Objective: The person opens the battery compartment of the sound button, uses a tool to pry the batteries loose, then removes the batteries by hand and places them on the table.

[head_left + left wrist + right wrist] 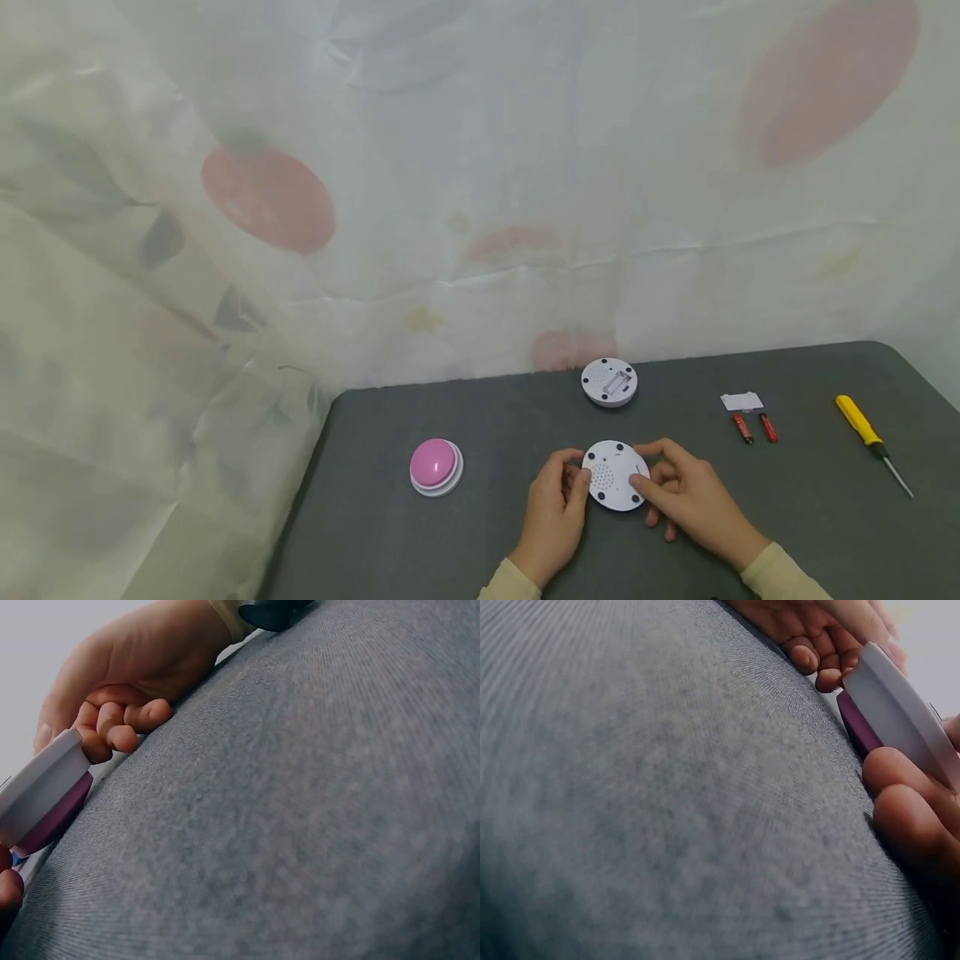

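Note:
Face down between both hands is a round push button [617,492], its white underside with small black feet turned up. In the wrist views its white rim [45,787] and purple-pink dome [859,727] show, the dome facing the table. My left hand [551,512] pinches the button's left edge between thumb and fingers. On the right edge, my right hand [697,496] grips it, thumb on the underside and index finger at the far rim; its other fingers curl below. A second button [432,463] sits pink side up to the left.
Behind the hands, a third button [610,383] lies upside down with its battery compartment uncovered. To the right are a white battery cover [742,402], two red batteries [743,429] and a yellow-handled screwdriver [858,419]. All rest on a dark grey table [360,533] beside a patterned curtain [480,167].

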Action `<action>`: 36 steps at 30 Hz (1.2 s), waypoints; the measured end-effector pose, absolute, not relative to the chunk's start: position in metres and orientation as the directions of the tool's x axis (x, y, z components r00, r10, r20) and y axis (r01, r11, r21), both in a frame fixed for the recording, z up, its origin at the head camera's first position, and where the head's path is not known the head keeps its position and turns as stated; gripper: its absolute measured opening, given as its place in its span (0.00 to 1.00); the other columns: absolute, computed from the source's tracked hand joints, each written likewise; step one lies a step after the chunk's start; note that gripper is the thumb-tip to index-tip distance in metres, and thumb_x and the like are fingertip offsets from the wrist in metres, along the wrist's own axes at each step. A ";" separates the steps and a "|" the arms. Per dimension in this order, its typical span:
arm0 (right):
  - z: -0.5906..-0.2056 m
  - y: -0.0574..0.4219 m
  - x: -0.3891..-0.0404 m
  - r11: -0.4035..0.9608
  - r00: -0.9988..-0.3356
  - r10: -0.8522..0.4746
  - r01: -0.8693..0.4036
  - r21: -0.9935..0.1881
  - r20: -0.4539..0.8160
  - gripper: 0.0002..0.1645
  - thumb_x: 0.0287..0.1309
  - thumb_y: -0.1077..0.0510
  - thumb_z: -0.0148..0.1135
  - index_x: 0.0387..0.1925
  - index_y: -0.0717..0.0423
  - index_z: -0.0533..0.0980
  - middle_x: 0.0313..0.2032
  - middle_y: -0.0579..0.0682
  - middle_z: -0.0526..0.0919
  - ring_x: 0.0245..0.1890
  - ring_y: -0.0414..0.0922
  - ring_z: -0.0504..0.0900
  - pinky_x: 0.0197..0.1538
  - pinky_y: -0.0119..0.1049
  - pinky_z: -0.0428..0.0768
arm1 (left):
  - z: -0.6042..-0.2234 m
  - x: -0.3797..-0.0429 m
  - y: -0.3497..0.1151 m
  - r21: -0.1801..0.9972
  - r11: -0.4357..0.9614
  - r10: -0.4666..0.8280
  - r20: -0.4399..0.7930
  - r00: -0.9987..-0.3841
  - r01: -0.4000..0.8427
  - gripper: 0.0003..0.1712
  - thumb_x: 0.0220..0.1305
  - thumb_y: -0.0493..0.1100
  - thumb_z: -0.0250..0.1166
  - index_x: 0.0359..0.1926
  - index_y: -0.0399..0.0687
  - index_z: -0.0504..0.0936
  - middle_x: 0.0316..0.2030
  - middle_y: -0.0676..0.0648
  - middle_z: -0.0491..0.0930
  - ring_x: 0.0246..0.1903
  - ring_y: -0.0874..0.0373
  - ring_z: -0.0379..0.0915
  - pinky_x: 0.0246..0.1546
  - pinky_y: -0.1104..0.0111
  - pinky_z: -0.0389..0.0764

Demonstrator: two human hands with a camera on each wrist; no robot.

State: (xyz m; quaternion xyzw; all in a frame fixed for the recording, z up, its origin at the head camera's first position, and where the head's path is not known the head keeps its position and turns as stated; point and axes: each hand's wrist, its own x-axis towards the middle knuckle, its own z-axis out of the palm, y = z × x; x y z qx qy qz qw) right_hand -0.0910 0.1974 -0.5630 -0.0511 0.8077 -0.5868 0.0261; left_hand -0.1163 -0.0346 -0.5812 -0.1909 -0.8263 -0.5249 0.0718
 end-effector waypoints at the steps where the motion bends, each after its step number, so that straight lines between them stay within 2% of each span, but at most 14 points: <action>1: -0.562 0.197 -0.091 0.310 -0.995 -0.101 -0.027 -0.950 -0.005 0.27 0.73 0.49 0.73 0.63 0.57 0.76 0.22 0.49 0.84 0.11 0.49 0.80 0.19 0.45 0.82 | -0.582 -0.117 -0.034 0.845 0.364 0.233 0.325 -0.917 0.392 0.10 0.81 0.42 0.65 0.58 0.47 0.81 0.37 0.56 0.80 0.34 0.70 0.73 0.36 0.74 0.80; 6: -0.560 0.198 -0.090 0.301 -0.996 -0.064 0.033 -0.953 -0.055 0.26 0.72 0.46 0.74 0.53 0.61 0.75 0.20 0.51 0.84 0.11 0.50 0.80 0.19 0.46 0.82 | -0.582 -0.116 -0.034 0.849 0.357 0.235 0.322 -0.917 0.390 0.04 0.82 0.42 0.65 0.52 0.50 0.81 0.37 0.56 0.81 0.33 0.70 0.73 0.35 0.74 0.79; 9: -0.559 0.198 -0.088 0.297 -0.997 -0.041 0.047 -0.954 -0.062 0.24 0.71 0.46 0.75 0.45 0.62 0.75 0.19 0.50 0.85 0.11 0.50 0.80 0.19 0.46 0.82 | -0.583 -0.116 -0.035 0.844 0.365 0.245 0.319 -0.915 0.392 0.04 0.83 0.44 0.63 0.52 0.51 0.82 0.39 0.56 0.82 0.33 0.71 0.73 0.36 0.74 0.79; 14: -0.562 0.198 -0.086 0.338 -0.999 -0.030 0.018 -0.941 -0.029 0.24 0.70 0.44 0.75 0.29 0.56 0.75 0.17 0.46 0.85 0.12 0.48 0.81 0.20 0.44 0.83 | -0.582 -0.115 -0.035 0.850 0.356 0.285 0.296 -0.911 0.388 0.14 0.83 0.50 0.64 0.61 0.52 0.84 0.46 0.55 0.83 0.38 0.69 0.75 0.39 0.74 0.80; 17: -0.565 0.197 -0.085 0.351 -0.998 -0.055 -0.057 -0.935 0.040 0.24 0.72 0.47 0.74 0.24 0.53 0.75 0.16 0.43 0.84 0.11 0.44 0.80 0.18 0.41 0.81 | -0.580 -0.113 -0.035 0.824 0.409 0.337 0.263 -0.904 0.392 0.29 0.77 0.60 0.68 0.70 0.51 0.81 0.53 0.56 0.80 0.45 0.67 0.76 0.45 0.70 0.82; 21: -0.567 0.194 -0.084 0.342 -0.986 -0.087 -0.164 -0.925 0.143 0.23 0.72 0.51 0.74 0.21 0.48 0.76 0.15 0.39 0.81 0.11 0.40 0.78 0.16 0.38 0.78 | -0.578 -0.111 -0.036 0.782 0.487 0.404 0.194 -0.894 0.390 0.53 0.63 0.72 0.77 0.80 0.53 0.72 0.62 0.58 0.73 0.57 0.63 0.74 0.60 0.61 0.81; 24: -0.568 0.192 -0.083 0.334 -0.970 -0.112 -0.240 -0.912 0.214 0.24 0.71 0.55 0.74 0.20 0.44 0.74 0.13 0.36 0.78 0.10 0.36 0.76 0.15 0.34 0.75 | -0.577 -0.111 -0.037 0.769 0.508 0.431 0.163 -0.888 0.388 0.62 0.56 0.73 0.80 0.84 0.54 0.66 0.63 0.58 0.72 0.61 0.63 0.72 0.63 0.59 0.80; 28: -0.569 0.190 -0.085 0.399 -0.922 -0.131 -0.385 -0.832 0.364 0.28 0.65 0.59 0.79 0.18 0.37 0.71 0.12 0.29 0.69 0.11 0.28 0.68 0.15 0.27 0.66 | -0.576 -0.110 -0.038 0.802 0.483 0.411 0.147 -0.900 0.351 0.62 0.53 0.69 0.84 0.82 0.54 0.66 0.63 0.59 0.73 0.60 0.65 0.73 0.62 0.61 0.79; 31: -0.568 0.189 -0.087 0.531 -0.850 -0.123 -0.493 -0.690 0.512 0.31 0.56 0.60 0.85 0.21 0.31 0.70 0.17 0.25 0.64 0.15 0.24 0.63 0.19 0.23 0.61 | -0.575 -0.110 -0.039 0.846 0.441 0.378 0.127 -0.917 0.299 0.57 0.52 0.67 0.86 0.77 0.56 0.69 0.60 0.60 0.75 0.56 0.66 0.73 0.60 0.64 0.78; 34: -0.566 0.191 -0.090 0.617 -0.774 -0.127 -0.552 -0.561 0.620 0.30 0.48 0.60 0.88 0.27 0.28 0.74 0.25 0.25 0.70 0.23 0.25 0.68 0.27 0.20 0.67 | -0.574 -0.110 -0.039 0.863 0.422 0.366 0.119 -0.923 0.278 0.53 0.53 0.67 0.85 0.74 0.59 0.71 0.58 0.61 0.76 0.54 0.66 0.73 0.59 0.64 0.77; 36: -0.564 0.193 -0.092 0.629 -0.722 -0.156 -0.599 -0.496 0.674 0.26 0.46 0.61 0.88 0.32 0.31 0.79 0.32 0.27 0.76 0.31 0.28 0.74 0.35 0.22 0.73 | -0.574 -0.111 -0.039 0.857 0.425 0.374 0.128 -0.919 0.293 0.53 0.55 0.68 0.84 0.75 0.59 0.71 0.60 0.61 0.76 0.57 0.65 0.73 0.62 0.62 0.77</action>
